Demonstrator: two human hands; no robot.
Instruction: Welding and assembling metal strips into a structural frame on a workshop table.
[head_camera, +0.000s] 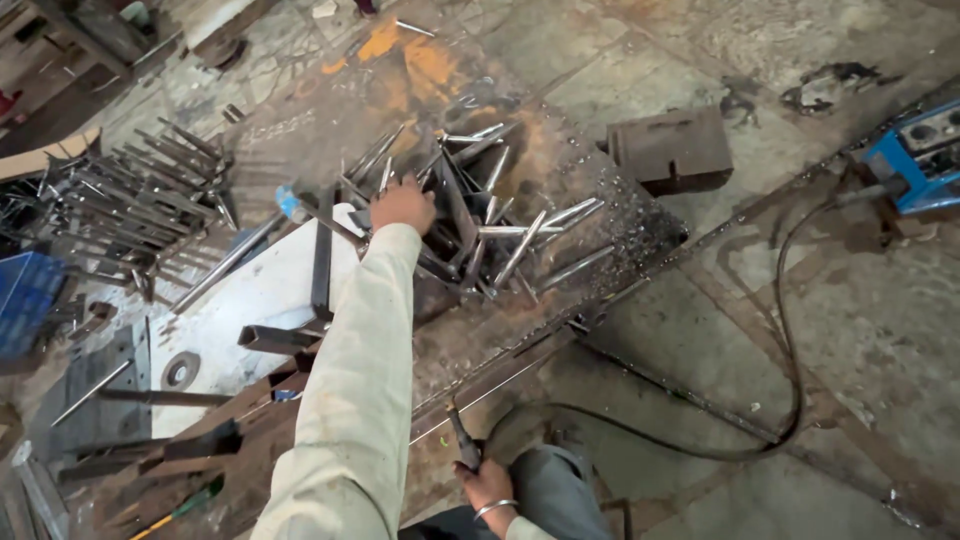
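My left hand (403, 203), at the end of a cream sleeve, reaches forward into a heap of short steel angle pieces (500, 225) lying on a rusty steel plate (600, 215). Its fingers rest among the pieces, and I cannot see whether they grip one. Close to my body, my right hand (487, 487), with a metal bangle on its wrist, holds a welding electrode holder (465, 445) that points up toward the plate's near edge. A black cable (790, 330) runs from the holder across the floor.
A blue welding machine (925, 150) stands at the right edge. A dark metal block (670, 150) lies behind the heap. To the left are another pile of steel pieces (150, 190), a blue crate (25, 295), a white sheet (250, 295) and steel tube offcuts (270, 340).
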